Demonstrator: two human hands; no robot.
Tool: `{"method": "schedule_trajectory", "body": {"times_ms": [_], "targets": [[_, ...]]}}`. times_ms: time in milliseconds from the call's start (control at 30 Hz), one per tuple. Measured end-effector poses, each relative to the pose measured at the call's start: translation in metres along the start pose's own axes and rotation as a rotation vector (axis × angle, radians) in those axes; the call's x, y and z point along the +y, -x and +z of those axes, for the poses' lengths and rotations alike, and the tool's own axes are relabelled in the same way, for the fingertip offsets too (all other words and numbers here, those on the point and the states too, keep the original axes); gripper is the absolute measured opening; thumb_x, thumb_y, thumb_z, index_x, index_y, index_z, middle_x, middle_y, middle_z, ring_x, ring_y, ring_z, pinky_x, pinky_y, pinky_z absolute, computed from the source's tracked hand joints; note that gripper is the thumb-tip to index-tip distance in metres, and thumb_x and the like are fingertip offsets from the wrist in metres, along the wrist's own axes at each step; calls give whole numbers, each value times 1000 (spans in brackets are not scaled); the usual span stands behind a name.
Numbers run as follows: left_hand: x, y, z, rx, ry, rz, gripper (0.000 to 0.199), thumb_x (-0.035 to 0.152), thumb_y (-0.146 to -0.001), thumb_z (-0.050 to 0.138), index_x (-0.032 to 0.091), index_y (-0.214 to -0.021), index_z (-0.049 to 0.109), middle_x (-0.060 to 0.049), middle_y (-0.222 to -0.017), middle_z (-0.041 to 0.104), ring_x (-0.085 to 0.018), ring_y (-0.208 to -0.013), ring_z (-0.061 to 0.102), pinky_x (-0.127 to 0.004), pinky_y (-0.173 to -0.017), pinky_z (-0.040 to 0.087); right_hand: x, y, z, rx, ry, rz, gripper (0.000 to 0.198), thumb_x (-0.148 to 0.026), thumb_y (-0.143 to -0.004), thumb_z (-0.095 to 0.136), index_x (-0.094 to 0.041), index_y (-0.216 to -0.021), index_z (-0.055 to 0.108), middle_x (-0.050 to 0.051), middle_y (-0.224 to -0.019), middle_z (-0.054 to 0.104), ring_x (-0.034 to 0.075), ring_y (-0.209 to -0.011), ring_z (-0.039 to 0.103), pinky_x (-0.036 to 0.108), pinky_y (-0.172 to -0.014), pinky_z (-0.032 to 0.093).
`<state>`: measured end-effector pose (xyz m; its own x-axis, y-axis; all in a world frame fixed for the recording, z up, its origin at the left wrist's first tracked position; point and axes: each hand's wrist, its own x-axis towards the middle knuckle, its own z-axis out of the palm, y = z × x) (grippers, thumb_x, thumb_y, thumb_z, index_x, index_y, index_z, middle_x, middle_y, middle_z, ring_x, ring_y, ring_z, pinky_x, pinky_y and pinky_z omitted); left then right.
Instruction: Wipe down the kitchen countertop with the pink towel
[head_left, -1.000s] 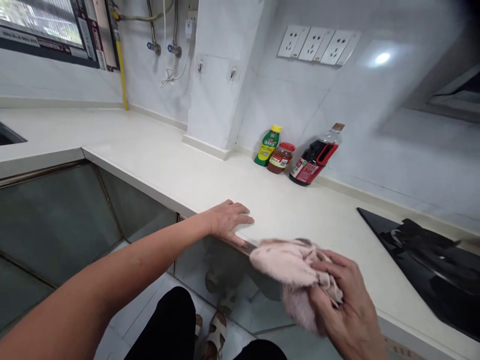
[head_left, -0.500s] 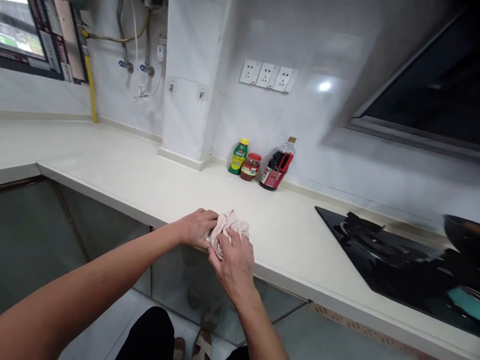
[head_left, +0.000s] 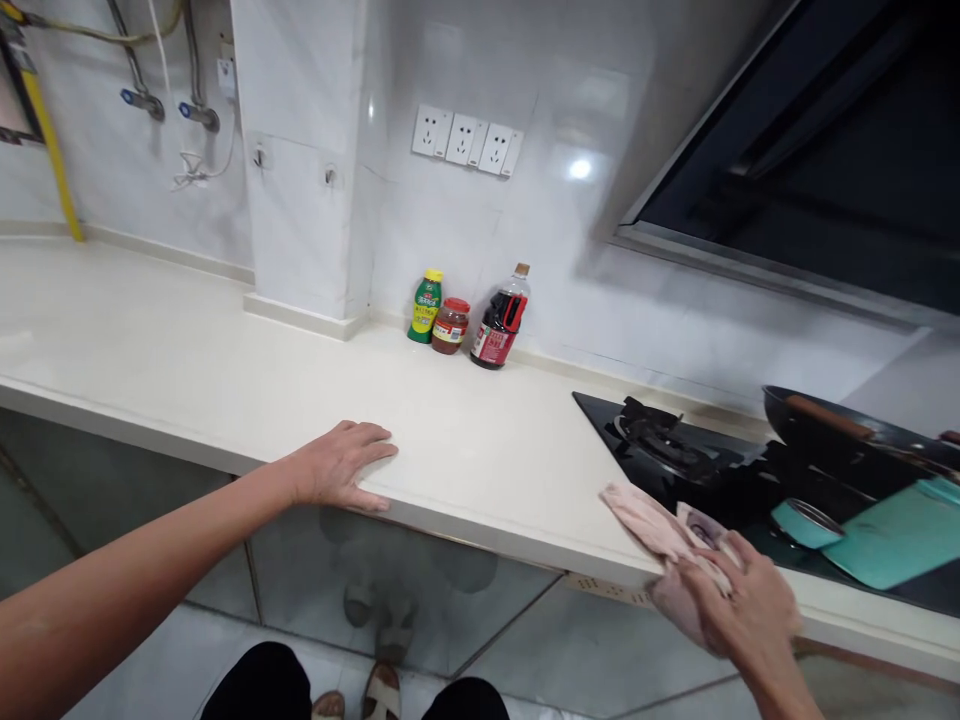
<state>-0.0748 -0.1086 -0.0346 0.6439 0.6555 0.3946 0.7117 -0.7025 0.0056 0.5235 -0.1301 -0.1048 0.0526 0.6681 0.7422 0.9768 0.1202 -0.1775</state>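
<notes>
My left hand (head_left: 343, 466) rests on the front edge of the white countertop (head_left: 442, 430), fingers spread, with nothing in it. To the right, my right hand (head_left: 746, 600) grips a pale pink cloth (head_left: 649, 520). Part of the cloth lies on the counter beside the stove's front left corner, and another part hangs over the counter's edge. The fingers partly hide the bunched middle of the cloth.
A green bottle (head_left: 426, 307), a red-lidded jar (head_left: 451, 327) and a dark sauce bottle (head_left: 501, 320) stand by the wall. The black gas stove (head_left: 600, 415) carries a wok (head_left: 817, 450) and turquoise items, one a board-like piece (head_left: 900, 535). A range hood (head_left: 810, 150) juts out above.
My right hand has carried the cloth rightward along the counter to the stove's front corner. My left hand has let go of the cloth. The view has swung right.
</notes>
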Motion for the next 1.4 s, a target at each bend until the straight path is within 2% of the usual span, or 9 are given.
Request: {"method": "schedule_trajectory", "body": {"times_ms": [167, 367, 600, 767, 1000, 1133, 1200, 1267, 1400], "targets": [[-2, -1, 5, 16, -2, 9, 73, 73, -79, 61, 19, -129, 62, -17, -134, 60, -34, -125, 54, -45, -106, 38, -42, 5, 3, 33, -163, -80, 36, -55, -88, 47, -21, -86, 60, 17, -116, 63, 36, -113, 56, 56, -100, 43], [-5, 0, 8, 19, -24, 18, 55, 61, -95, 48, 19, -126, 63, -17, -132, 62, -31, -122, 56, -45, -104, 40, -247, 22, 31, 201, -346, -330, 17, -31, -92, 54, -19, -103, 59, 12, -117, 62, 31, -117, 52, 53, -103, 40], [-9, -4, 1, 139, 182, -92, 43, 44, -102, 33, 19, -112, 67, -14, -117, 69, -25, -116, 58, -41, -104, 44, -416, 19, 41, -142, -480, -393, 26, -24, -79, 67, -21, -102, 56, 8, -120, 57, 33, -117, 44, 50, -98, 40], [-9, -6, -2, 213, 238, -273, 48, 46, -103, 29, 16, -113, 65, -10, -113, 69, -21, -109, 61, -36, -100, 47, -401, 18, 37, -163, -504, -497, 28, -18, -78, 68, -23, -103, 56, 6, -125, 55, 30, -117, 45, 47, -98, 40], [-6, -2, 1, 154, 194, -258, 47, 50, -102, 35, 18, -114, 67, -9, -119, 69, -22, -119, 55, -37, -106, 41, -249, 26, 33, 45, -390, -417, 17, -35, -89, 56, -22, -100, 58, 11, -112, 61, 32, -107, 54, 49, -91, 43], [-6, -1, 3, 145, 190, -293, 50, 54, -102, 34, 19, -114, 67, -9, -119, 68, -23, -118, 56, -37, -104, 41, -178, 23, 17, -60, -376, 39, 34, -57, -83, 53, -25, -91, 61, 10, -101, 65, 36, -93, 60, 50, -78, 48], [-6, -1, 5, 138, 190, -307, 51, 57, -101, 35, 20, -112, 68, -9, -119, 68, -24, -117, 56, -38, -102, 41, -174, 13, 8, -188, -418, 377, 41, -65, -78, 55, -28, -94, 62, 8, -95, 66, 36, -84, 61, 47, -69, 49], [-5, -1, 6, 134, 188, -316, 51, 58, -100, 37, 20, -111, 69, -10, -119, 68, -25, -116, 57, -39, -101, 41, -194, -1, 4, -190, -480, 468, 43, -67, -77, 58, -29, -96, 62, 7, -96, 65, 35, -86, 61, 48, -73, 50], [-5, 0, 8, 154, 163, -330, 48, 53, -102, 35, 20, -114, 67, -10, -118, 68, -24, -116, 57, -39, -102, 42, -284, -27, 24, -20, -646, 35, 47, -65, -85, 49, -21, -98, 61, 16, -115, 58, 38, -112, 50, 58, -99, 38]]}}
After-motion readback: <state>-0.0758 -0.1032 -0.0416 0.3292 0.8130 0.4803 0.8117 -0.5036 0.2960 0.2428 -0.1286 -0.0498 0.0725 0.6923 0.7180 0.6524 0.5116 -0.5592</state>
